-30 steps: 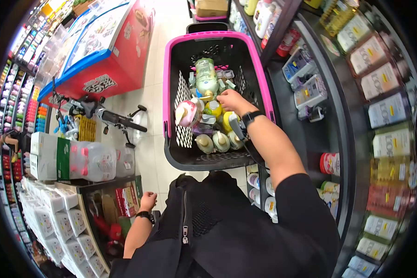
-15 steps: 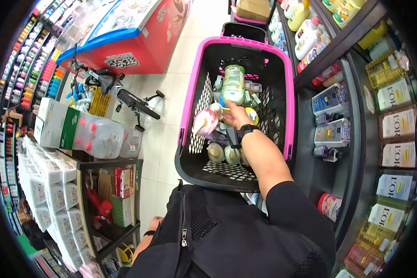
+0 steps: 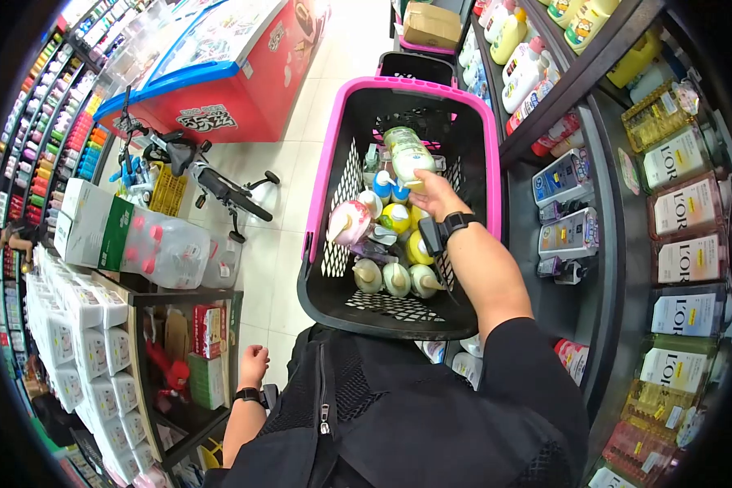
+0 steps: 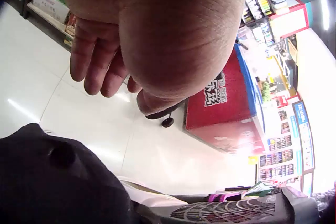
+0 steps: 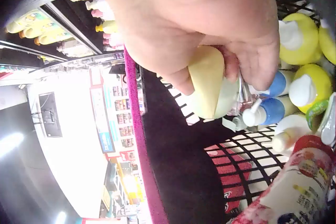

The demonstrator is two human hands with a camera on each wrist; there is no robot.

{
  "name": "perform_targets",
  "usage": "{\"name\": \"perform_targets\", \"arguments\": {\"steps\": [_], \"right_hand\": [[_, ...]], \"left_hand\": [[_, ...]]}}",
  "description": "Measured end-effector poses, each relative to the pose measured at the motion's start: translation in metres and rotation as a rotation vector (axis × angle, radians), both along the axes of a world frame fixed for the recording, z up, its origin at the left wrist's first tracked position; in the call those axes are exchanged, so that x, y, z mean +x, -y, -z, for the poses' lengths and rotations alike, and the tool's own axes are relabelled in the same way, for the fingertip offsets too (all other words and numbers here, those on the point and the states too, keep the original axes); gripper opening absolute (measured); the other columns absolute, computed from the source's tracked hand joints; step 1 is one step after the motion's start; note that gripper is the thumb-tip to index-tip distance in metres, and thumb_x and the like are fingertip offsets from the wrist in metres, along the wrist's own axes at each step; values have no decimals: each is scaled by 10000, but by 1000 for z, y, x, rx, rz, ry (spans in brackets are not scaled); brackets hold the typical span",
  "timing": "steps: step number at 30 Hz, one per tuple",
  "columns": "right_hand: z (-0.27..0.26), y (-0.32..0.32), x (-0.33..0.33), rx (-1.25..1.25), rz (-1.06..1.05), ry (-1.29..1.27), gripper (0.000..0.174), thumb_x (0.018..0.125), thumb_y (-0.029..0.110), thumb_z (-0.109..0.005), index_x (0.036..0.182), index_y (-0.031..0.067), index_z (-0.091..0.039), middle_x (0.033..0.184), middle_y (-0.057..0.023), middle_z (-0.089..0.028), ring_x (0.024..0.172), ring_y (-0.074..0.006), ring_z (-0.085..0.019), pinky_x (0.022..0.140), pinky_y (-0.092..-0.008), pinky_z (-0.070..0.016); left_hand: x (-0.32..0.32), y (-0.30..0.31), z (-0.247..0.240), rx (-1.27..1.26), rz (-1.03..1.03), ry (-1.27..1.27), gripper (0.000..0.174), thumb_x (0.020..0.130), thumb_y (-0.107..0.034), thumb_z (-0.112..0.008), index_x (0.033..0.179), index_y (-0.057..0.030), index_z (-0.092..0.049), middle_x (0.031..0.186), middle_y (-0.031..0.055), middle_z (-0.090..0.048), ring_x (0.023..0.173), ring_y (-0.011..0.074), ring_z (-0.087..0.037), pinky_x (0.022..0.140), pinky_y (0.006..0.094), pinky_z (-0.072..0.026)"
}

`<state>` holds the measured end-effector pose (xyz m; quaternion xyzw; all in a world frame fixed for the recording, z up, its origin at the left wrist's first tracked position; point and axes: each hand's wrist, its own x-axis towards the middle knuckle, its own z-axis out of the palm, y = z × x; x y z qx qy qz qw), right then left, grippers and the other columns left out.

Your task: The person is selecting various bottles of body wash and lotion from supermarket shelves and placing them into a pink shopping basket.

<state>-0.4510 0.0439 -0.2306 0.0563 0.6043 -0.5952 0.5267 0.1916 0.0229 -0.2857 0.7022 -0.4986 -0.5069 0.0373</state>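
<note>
Inside a black shopping basket with a pink rim [image 3: 333, 138], my right hand [image 3: 436, 197] grips a pale green pump bottle [image 3: 408, 153] near its cream pump head. In the right wrist view, thumb and fingers close around that cream pump head [image 5: 206, 79]. Next to it stand blue-collared pump bottles [image 3: 382, 184] and yellow bottles [image 3: 395, 217]. A pink-and-white bottle [image 3: 350, 221] leans at the basket's left side, and several cream-topped bottles [image 3: 368, 276] sit at the near end. My left hand [image 3: 253, 365] hangs beside my body with loosely bent fingers, holding nothing.
Shelves of boxed bottles [image 3: 678, 207] line the right side, close to the basket. On the left are a red freezer [image 3: 252, 98], a small bicycle [image 3: 228, 191] on the floor, and a rack with stacked white packs [image 3: 81, 333]. A cardboard box [image 3: 433, 24] sits beyond the basket.
My right hand has taken hold of the green bottle by its pump end and swung it to the right, so it lies tilted and uncovers the blue-collared bottles. The left hand still hangs idle.
</note>
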Motion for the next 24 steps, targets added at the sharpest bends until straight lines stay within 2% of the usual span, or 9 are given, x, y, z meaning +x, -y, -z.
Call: {"name": "perform_targets", "arguments": {"steps": [3,4,9,12,13,14,17,21,24], "right_hand": [[-34,-6,-14,92,-48,-27,580,925,356,-648,1424,112,-484,1409,-132,-541,1300,-353,-490,1130,-610,-292],[-40,-7,-18,120,-96,-22,567,920,347,-654,1421,129,-503,1381,-126,-564,1270,-332,-498,1082,-650,-298],[-46,-17,-22,119,-147,-382,476,892,319,-678,1229,-16,-654,1124,-153,-704,1061,-302,-639,1009,-430,-431],[-71,-13,-30,282,-275,-552,432,865,302,-706,1109,-55,-705,982,-155,-731,897,-283,-680,844,-370,-506],[-77,-8,-32,282,-257,-615,426,852,300,-718,1079,-61,-716,978,-183,-727,842,-293,-688,755,-390,-530],[-87,-1,-36,351,-289,-633,380,828,255,-748,1041,-58,-718,940,-144,-712,760,-244,-667,670,-368,-520],[-118,11,-35,446,-444,-770,413,789,290,-767,983,-72,-730,890,-161,-721,704,-253,-681,615,-381,-532],[-179,14,-33,654,-770,-1104,480,735,387,-782,898,-63,-748,825,-195,-725,696,-255,-705,606,-378,-541],[-258,7,2,754,-958,-1194,531,712,429,-727,899,-68,-750,821,-225,-719,756,-315,-712,720,-392,-549]], "left_hand": [[-3,11,4,-93,-12,-28,303,921,-200,-651,1148,-1,-624,933,86,-691,774,171,-686,633,305,-540],[-6,14,5,-116,-13,-41,293,922,-193,-648,1143,-1,-626,927,85,-692,773,169,-686,641,309,-541],[-30,24,2,-139,35,-102,260,928,-183,-645,1111,1,-631,899,81,-691,759,165,-678,647,311,-540],[-39,34,6,-142,74,-128,243,931,-179,-642,1091,3,-635,875,76,-687,749,161,-671,647,305,-536],[-42,38,6,-150,80,-145,235,932,-174,-640,1085,4,-635,869,75,-685,748,158,-669,649,304,-536],[-45,43,5,-159,85,-164,227,933,-170,-639,1079,4,-636,864,73,-684,746,155,-666,650,302,-535],[-54,68,4,-240,96,-278,209,935,-159,-636,1065,5,-634,856,68,-680,740,147,-658,658,297,-532],[-86,117,-19,-326,137,-477,185,954,-125,-631,1080,11,-625,876,56,-670,766,129,-638,703,279,-527],[-131,148,-61,-364,257,-633,182,957,-98,-635,1099,15,-625,925,53,-667,806,121,-631,745,276,-532]]}}
